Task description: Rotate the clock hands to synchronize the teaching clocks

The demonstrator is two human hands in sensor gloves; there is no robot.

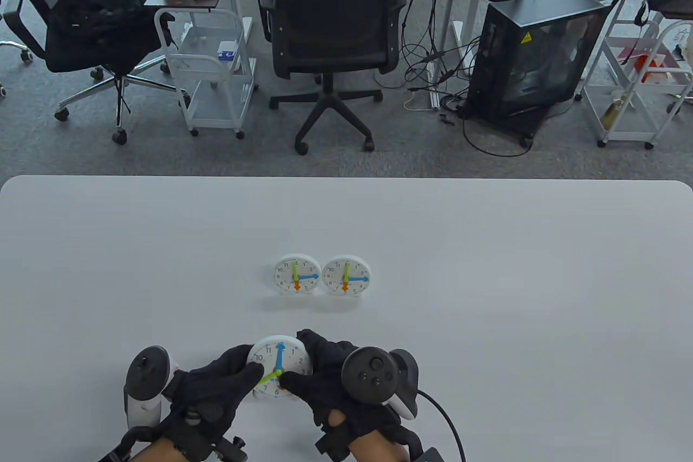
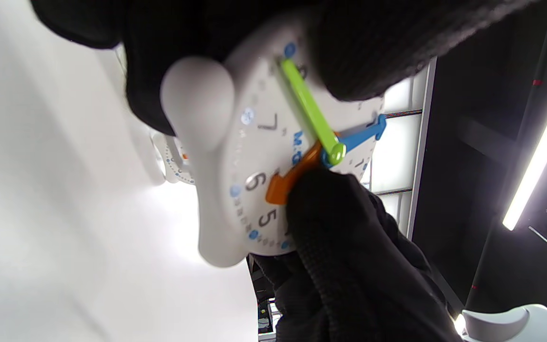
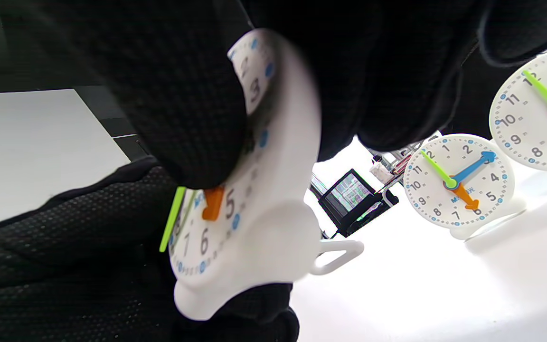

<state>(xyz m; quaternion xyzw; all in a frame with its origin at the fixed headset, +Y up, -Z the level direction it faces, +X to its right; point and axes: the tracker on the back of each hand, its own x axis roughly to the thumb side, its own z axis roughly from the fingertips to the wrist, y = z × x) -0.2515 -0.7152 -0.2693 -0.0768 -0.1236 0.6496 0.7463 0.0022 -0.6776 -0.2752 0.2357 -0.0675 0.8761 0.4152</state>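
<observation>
Both hands hold one white teaching clock (image 1: 280, 366) near the table's front edge. Its blue hand points to 12, its green hand toward 8, its orange hand near 6. My left hand (image 1: 216, 386) grips the clock's left rim, thumb on the face. My right hand (image 1: 325, 375) grips its right rim, with a fingertip (image 2: 323, 192) on the orange hand (image 2: 292, 178) by the hub. Two more white clocks stand side by side mid-table, the left one (image 1: 296, 274) and the right one (image 1: 346, 274). Both show green at 12, blue at 3, orange at 6.
The white table (image 1: 487, 267) fills the lower half of the table view. Beyond its far edge are office chairs (image 1: 330, 23), wheeled carts (image 1: 211, 66) and a black computer case (image 1: 536, 61). A cable (image 1: 449, 424) trails from my right wrist.
</observation>
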